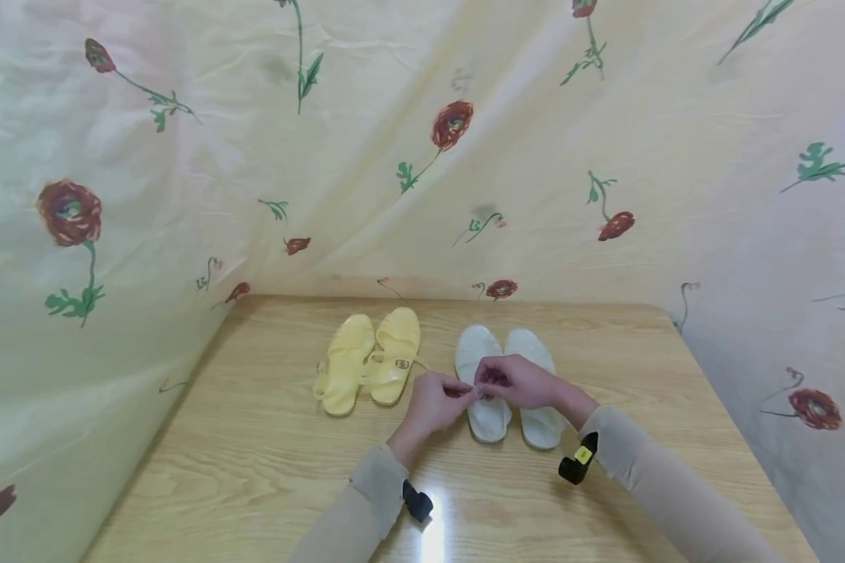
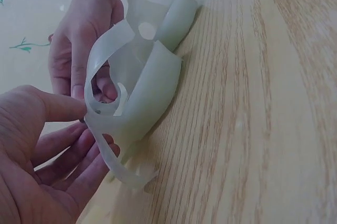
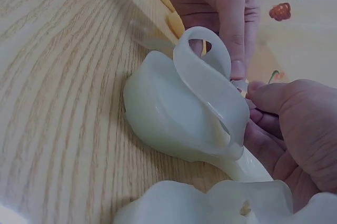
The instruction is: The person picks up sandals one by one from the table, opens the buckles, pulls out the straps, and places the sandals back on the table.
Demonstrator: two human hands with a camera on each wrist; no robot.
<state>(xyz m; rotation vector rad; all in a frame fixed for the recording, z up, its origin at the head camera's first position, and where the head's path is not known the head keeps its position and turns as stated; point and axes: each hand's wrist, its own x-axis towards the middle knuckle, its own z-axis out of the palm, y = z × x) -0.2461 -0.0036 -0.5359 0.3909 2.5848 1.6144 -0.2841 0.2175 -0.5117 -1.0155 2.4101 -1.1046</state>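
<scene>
A pair of whitish, translucent sandals stands on the wooden table, the left sandal (image 1: 489,426) and the right sandal (image 1: 541,432) side by side. Over the left sandal, both hands meet at its ankle strap (image 3: 205,84). My left hand (image 1: 436,403) pinches the strap near its small metal buckle (image 2: 98,112) between thumb and fingers. From the other side, my right hand (image 1: 517,381) pinches the strap at the same spot. A loose strap end (image 2: 124,174) hangs below the left fingers. The fingertips partly hide the buckle.
A pair of yellow sandals, one (image 1: 348,360) and another (image 1: 397,352), lies to the left on the wooden table (image 1: 253,453). Flower-patterned cloth (image 1: 366,156) hangs behind the table and along both sides. Each wrist carries a black camera (image 1: 417,502).
</scene>
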